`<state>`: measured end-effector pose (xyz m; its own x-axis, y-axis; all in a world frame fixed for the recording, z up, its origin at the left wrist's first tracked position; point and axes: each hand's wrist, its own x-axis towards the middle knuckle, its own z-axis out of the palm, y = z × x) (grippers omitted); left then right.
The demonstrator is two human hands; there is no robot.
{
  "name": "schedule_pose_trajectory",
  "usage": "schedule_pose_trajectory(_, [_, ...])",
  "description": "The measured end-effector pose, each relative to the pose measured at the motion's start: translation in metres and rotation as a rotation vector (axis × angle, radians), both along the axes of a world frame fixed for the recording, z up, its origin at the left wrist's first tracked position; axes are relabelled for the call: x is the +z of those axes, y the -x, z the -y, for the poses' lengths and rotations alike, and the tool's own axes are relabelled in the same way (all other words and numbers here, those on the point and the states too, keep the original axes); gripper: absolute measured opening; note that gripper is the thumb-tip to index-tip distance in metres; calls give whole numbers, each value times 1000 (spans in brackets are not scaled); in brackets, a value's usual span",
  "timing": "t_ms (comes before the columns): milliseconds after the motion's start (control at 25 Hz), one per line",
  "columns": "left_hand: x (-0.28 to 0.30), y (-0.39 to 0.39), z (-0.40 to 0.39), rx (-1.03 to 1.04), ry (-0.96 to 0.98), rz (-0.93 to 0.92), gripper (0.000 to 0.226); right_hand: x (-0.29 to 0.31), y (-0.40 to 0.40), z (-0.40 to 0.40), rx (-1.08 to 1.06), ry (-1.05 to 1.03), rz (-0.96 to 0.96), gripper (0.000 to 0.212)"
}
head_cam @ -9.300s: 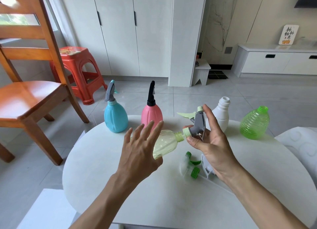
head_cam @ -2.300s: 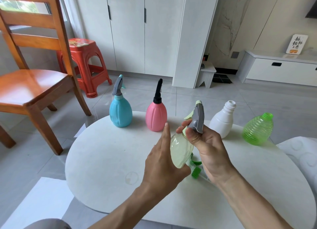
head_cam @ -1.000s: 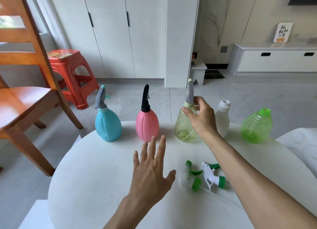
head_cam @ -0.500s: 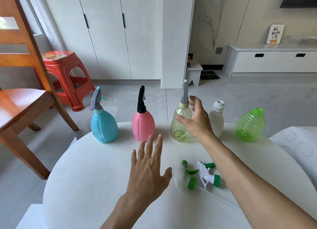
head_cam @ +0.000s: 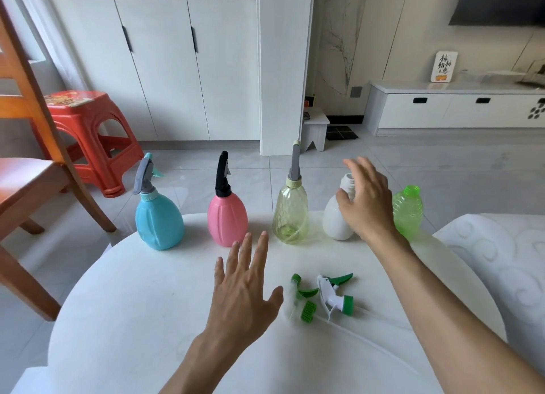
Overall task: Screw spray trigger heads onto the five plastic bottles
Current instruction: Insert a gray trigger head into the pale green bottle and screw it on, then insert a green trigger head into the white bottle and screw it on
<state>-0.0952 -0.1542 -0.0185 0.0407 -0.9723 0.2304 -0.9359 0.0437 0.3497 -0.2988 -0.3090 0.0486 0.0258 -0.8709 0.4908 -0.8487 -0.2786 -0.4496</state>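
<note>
At 1 o'clock on the table (head_cam: 141,320), the right hand (head_cam: 367,204) has fingers spread, gripping nothing, prob. reaching for the white bottle (head_cam: 336,219) w/ bare neck just behind them. Left hand (head_cam: 246,290) hovers flat, open, empty. Two loose trigger heads (head_cam: 334,297) lie at 3 o'clock of it, near the thumb.

Bright, even daylight fills the room, strongest at the far left behind the wooden chair (head_cam: 26,145). Shadows on the round white tabletop (head_cam: 141,299) are soft and faint — the glossy grey floor tiles (head_cam: 442,181) carry pale reflections. Wide-angle distortion bends the tall white cabinet doors (head_cam: 165,69) near the edges. The raised right hand (head_cam: 364,200) is slightly motion-blurred — the rest stays sharp.
</note>
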Motion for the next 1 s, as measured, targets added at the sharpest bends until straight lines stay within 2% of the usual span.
schedule_pose_trajectory(80, [0, -2, -1, 5, -5, 4, 93, -11, 2, 4, 28, -132, -101, 40])
schedule_pose_trajectory(200, [0, -5, 1, 12, 0, -3, 92, -13, 5, 5, 16, -45, -29, 34])
schedule_pose_trajectory(360, [2, 3, 3, -31, 5, -1, 91, -4, 17, -5, 26, -78, 5, 33])
schedule_pose_trajectory(480, [5, 10, 2, -78, 27, -7, 91, 18, 30, -27, 4, -9, 94, 30])
schedule_pose_trajectory(560, [12, 13, 1, -140, 85, -69, 92, 35, 38, -52, 35, 51, 146, 27])
schedule_pose_trajectory(680, [31, 18, -3, -282, 237, -282, 100, 39, 34, -101, 194, 84, 272, 28])
schedule_pose_trajectory(840, [41, 23, -8, -299, 283, -200, 124, 22, 10, -142, 454, -210, 612, 32])
schedule_pose_trajectory(1000, [33, 22, -14, -225, 189, -159, 119, 6, 11, -143, 499, -441, 749, 36])
